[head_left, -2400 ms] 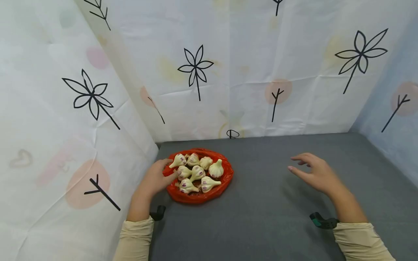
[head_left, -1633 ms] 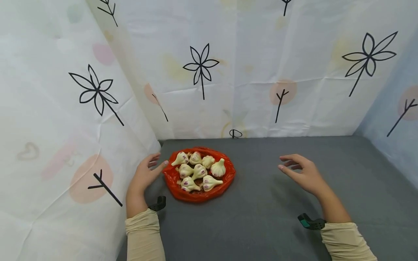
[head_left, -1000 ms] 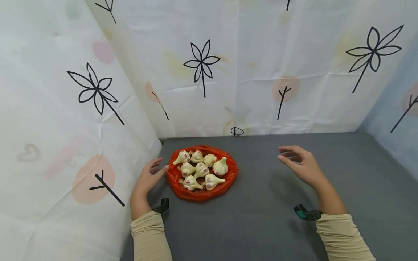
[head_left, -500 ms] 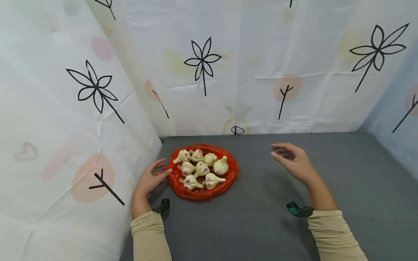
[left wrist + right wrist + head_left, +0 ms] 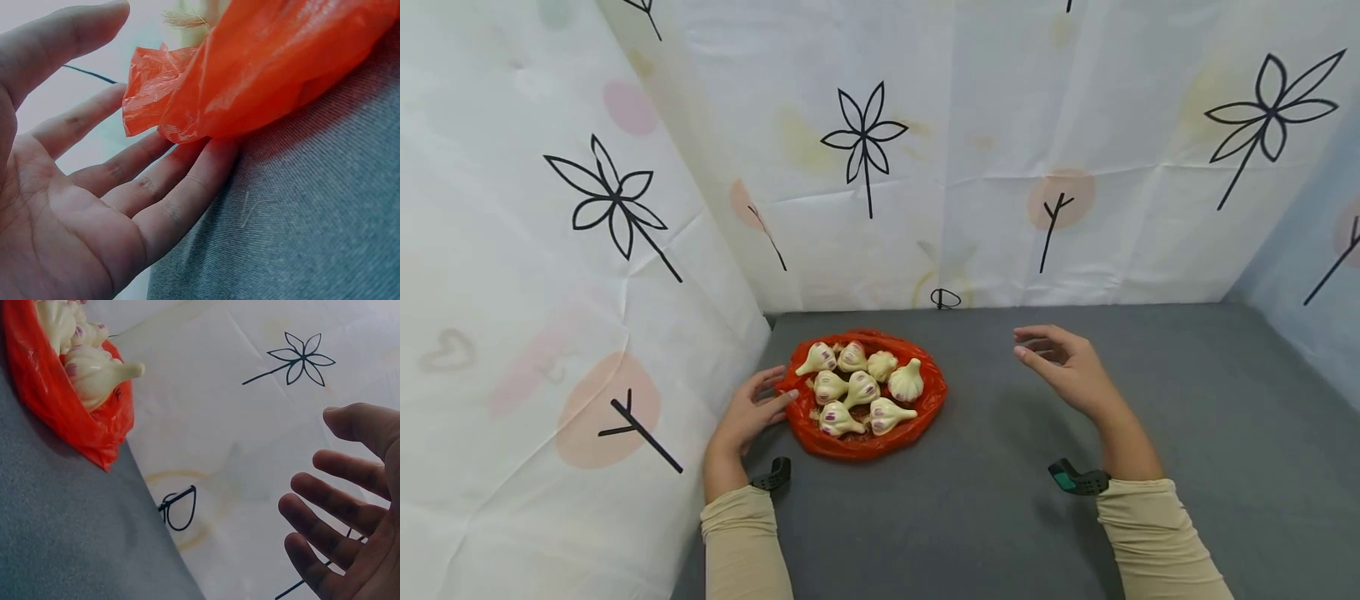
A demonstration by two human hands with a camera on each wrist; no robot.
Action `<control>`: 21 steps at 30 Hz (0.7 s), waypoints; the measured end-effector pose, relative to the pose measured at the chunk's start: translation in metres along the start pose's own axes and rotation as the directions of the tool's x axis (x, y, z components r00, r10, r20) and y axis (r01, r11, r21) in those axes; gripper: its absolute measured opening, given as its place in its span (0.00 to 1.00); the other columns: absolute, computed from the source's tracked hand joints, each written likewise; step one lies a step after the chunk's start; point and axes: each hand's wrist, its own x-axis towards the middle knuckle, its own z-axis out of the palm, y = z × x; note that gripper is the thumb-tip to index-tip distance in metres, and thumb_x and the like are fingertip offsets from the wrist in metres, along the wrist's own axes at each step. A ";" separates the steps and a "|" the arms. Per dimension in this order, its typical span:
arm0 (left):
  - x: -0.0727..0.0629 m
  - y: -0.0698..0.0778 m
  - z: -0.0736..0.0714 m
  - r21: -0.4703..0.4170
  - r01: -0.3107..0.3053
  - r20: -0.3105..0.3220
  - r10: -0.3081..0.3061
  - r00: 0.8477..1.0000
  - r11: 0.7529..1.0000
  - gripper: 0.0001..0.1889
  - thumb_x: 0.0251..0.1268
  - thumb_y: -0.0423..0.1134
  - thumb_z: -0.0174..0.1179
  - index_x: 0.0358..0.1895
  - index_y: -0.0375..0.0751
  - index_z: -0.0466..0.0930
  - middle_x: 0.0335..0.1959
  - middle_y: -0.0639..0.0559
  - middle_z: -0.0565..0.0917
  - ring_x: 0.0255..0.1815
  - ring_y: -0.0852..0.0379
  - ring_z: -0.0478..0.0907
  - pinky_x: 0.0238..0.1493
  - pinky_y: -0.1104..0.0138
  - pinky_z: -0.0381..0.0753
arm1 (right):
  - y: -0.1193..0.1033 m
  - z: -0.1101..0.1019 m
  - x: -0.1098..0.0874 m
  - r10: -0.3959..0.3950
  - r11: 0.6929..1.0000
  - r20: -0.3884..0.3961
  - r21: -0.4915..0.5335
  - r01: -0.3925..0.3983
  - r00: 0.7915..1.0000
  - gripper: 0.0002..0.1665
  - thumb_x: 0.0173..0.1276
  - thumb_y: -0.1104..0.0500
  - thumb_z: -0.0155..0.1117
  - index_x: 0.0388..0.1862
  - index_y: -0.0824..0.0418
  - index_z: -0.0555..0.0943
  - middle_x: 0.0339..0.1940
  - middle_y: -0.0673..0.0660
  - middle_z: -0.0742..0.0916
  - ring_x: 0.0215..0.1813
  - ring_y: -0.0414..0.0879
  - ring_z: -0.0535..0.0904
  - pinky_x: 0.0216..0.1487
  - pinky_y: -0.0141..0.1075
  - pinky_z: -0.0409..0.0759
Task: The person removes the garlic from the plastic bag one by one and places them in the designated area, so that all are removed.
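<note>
A red plastic bag [image 5: 859,451] with its rim rolled down lies on the grey table, and several garlic bulbs [image 5: 906,381] with purple streaks sit in it. My left hand [image 5: 751,417] is at the bag's left side. In the left wrist view its fingers [image 5: 187,194] are nearly straight, with the tips right at and partly under the bag's crumpled edge, while the thumb stands apart from the plastic. My right hand [image 5: 1071,371] hovers over the table to the right of the bag, fingers relaxed and holding nothing. The right wrist view shows its spread fingers [image 5: 337,500] away from the bag.
The grey table [image 5: 970,517] ends at a white cloth backdrop [image 5: 970,200] printed with black flowers and twigs. A white cloth wall [image 5: 512,333] rises close beside my left arm, and a bluish one [image 5: 1300,242] stands at the right. Each wrist bears a black camera mount.
My left hand drew back from over the garlic to the bag's left side, then came up to its edge. My right hand has moved left, nearer the bag. The head view has shifted slightly.
</note>
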 end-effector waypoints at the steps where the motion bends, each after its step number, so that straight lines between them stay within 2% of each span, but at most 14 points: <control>1: 0.000 0.000 0.000 0.005 0.002 0.000 -0.002 1.000 1.000 0.39 0.74 0.49 0.69 0.83 0.49 0.64 0.83 0.40 0.64 0.75 0.36 0.73 0.64 0.50 0.84 | 0.000 0.001 0.001 0.006 1.000 0.008 0.006 -0.006 1.000 0.20 0.81 0.58 0.64 0.68 0.59 0.82 0.63 0.63 0.87 0.56 0.28 0.80 0.55 0.21 0.77; 8: 0.001 -0.002 0.001 0.010 0.001 0.008 -0.001 1.000 1.000 0.39 0.74 0.49 0.69 0.83 0.49 0.63 0.83 0.39 0.63 0.73 0.39 0.76 0.65 0.50 0.83 | -0.002 0.013 0.008 0.053 0.997 0.066 0.051 -0.056 0.996 0.21 0.81 0.56 0.65 0.69 0.57 0.82 0.64 0.62 0.86 0.57 0.35 0.82 0.54 0.26 0.80; 15: 0.001 -0.004 0.001 0.011 -0.001 0.006 0.001 1.000 1.000 0.38 0.74 0.48 0.69 0.82 0.46 0.65 0.82 0.38 0.65 0.72 0.42 0.77 0.65 0.54 0.84 | 0.001 0.032 0.018 0.074 0.993 0.115 0.088 -0.084 0.991 0.21 0.81 0.55 0.65 0.69 0.57 0.82 0.64 0.63 0.86 0.61 0.55 0.85 0.55 0.31 0.82; 18: 0.001 -0.004 0.001 0.010 -0.001 0.001 0.001 1.000 1.000 0.36 0.75 0.47 0.68 0.81 0.45 0.66 0.81 0.38 0.67 0.70 0.44 0.78 0.64 0.55 0.84 | 0.002 0.042 0.021 0.077 0.991 0.131 0.098 -0.090 0.988 0.22 0.80 0.54 0.66 0.68 0.57 0.82 0.64 0.63 0.86 0.62 0.59 0.84 0.58 0.38 0.83; 21: 0.001 -0.004 0.002 0.002 0.005 -0.008 -0.005 1.000 1.000 0.34 0.75 0.46 0.68 0.80 0.45 0.67 0.79 0.38 0.70 0.66 0.49 0.81 0.63 0.57 0.85 | 0.004 0.052 0.025 0.079 0.991 0.140 0.100 -0.093 0.987 0.22 0.79 0.54 0.67 0.68 0.58 0.82 0.64 0.63 0.86 0.62 0.59 0.84 0.61 0.48 0.83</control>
